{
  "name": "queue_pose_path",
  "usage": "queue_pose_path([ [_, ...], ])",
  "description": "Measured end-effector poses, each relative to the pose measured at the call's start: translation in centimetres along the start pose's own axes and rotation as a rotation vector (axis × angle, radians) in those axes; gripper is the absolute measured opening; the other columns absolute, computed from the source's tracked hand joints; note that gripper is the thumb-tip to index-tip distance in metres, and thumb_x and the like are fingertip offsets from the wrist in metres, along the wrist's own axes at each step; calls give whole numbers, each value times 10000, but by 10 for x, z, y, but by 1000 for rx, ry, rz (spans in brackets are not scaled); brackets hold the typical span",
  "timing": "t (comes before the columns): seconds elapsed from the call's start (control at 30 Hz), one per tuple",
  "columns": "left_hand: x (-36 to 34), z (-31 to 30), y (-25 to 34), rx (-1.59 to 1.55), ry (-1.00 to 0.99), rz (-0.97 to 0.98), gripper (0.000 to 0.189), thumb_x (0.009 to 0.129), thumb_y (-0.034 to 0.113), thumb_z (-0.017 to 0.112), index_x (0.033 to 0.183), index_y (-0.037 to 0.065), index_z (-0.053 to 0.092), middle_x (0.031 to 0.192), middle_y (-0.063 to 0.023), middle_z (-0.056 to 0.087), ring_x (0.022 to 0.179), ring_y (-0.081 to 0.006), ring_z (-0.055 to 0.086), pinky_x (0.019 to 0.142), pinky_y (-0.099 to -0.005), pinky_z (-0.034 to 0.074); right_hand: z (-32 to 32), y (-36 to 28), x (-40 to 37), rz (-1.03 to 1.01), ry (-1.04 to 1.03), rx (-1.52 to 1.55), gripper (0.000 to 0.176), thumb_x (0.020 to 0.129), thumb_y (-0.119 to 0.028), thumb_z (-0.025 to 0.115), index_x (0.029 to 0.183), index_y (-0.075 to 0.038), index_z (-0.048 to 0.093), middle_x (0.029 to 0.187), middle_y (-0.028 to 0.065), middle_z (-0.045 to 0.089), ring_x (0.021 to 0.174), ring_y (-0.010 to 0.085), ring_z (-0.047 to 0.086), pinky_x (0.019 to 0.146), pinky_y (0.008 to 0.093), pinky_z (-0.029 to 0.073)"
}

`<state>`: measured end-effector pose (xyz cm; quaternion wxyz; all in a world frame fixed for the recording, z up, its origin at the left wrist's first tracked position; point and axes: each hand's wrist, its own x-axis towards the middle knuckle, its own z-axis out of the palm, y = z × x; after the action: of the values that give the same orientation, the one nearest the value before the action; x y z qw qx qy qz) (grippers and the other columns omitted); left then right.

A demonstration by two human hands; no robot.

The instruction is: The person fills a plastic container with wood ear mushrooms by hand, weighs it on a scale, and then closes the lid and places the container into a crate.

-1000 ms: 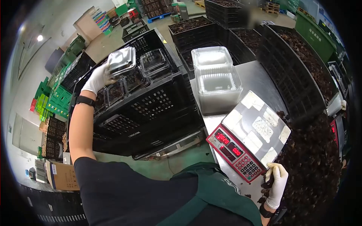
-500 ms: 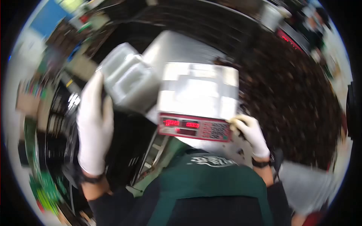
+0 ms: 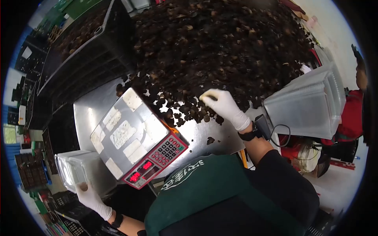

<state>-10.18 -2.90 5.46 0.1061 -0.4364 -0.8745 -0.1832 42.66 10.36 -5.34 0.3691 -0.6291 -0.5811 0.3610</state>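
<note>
My left hand (image 3: 91, 198), in a white glove, is at the lower left against a stack of clear plastic containers (image 3: 84, 169), its fingers curled at their edge. My gloved right hand (image 3: 224, 105) hovers over the near edge of a big pile of dark brown pieces (image 3: 212, 51), thumb and fingertips brought together; what they hold, if anything, is too small to tell. Between the hands stands a digital scale (image 3: 130, 133) with a metal plate, taped patches, a red keypad and lit red digits. Nothing lies on its plate.
Stacked clear containers (image 3: 303, 100) stand at the right of the metal table (image 3: 88, 110). A black crate (image 3: 84, 67) with dark pieces is at the upper left. A person in red (image 3: 352, 114) is at the far right.
The view has turned toward the right. My right hand has left the scale's keypad and is now over the pile. My left hand remains at the containers beside the scale.
</note>
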Motion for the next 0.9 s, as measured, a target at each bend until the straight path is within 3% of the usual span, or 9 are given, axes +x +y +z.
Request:
queue_pose_path([
  [0.07,6,-8,-4,-44,-113,-25,210,848,104,727,990,-25,642,886,-131,697,800,-228,656,774,-335,516,-15,8,16,-91,166,-146,203,872,-227,683,953,-48,735,932,138,727,877,308,707,784,359,546],
  [0.13,-1,-17,12,-172,145,26,206,915,82,669,1084,-37,665,979,-122,714,878,-224,669,831,-317,520,-27,17,33,-102,217,-198,178,883,-140,679,1002,-19,731,997,128,740,939,231,714,857,316,536],
  [0.17,-6,-28,40,-152,206,1,208,952,35,627,1140,-45,667,1034,-113,714,923,-227,668,869,-312,520,-30,24,45,-139,253,-165,186,853,-192,682,973,-61,739,981,130,729,933,293,703,826,353,548],
  [0.27,-33,-30,90,-285,206,164,197,922,-1,660,1115,-39,677,1042,-105,714,914,-220,667,856,-320,526,-35,25,82,-116,257,-183,230,837,-193,672,1022,-68,728,1011,117,728,962,267,701,852,344,545],
  [0.33,-53,-7,117,-324,93,446,232,869,-50,691,1096,-6,695,968,-92,701,848,-205,657,787,-319,531,-30,22,114,-186,247,-223,275,830,-205,667,1069,-77,716,1026,118,719,968,264,697,854,345,543],
  [0.47,-84,39,153,-324,-276,604,377,786,-35,749,1144,65,686,841,-79,632,713,-206,611,659,-318,505,-9,7,167,-210,271,-360,329,834,-212,631,1143,-112,685,1044,94,702,960,276,685,853,370,540],
  [0.63,-104,54,157,-439,-457,537,413,795,-29,735,1189,56,643,966,-112,652,876,-273,648,784,-366,528,-16,1,209,-320,621,-586,222,842,-166,675,1064,-177,690,965,57,685,874,298,677,738,424,540],
  [0.73,-104,57,152,-450,-478,549,397,833,-78,690,1207,41,635,989,-131,631,894,-248,660,774,-328,551,-42,30,233,-121,589,-825,295,828,-237,714,1118,-199,674,986,63,702,908,294,683,745,423,545],
  [0.9,-101,55,158,-423,-466,575,354,829,-67,689,1165,31,639,996,-126,636,932,-280,647,820,-355,534,-63,43,237,56,484,-359,248,840,-264,710,1037,-114,726,885,81,742,823,267,703,703,378,543],
])
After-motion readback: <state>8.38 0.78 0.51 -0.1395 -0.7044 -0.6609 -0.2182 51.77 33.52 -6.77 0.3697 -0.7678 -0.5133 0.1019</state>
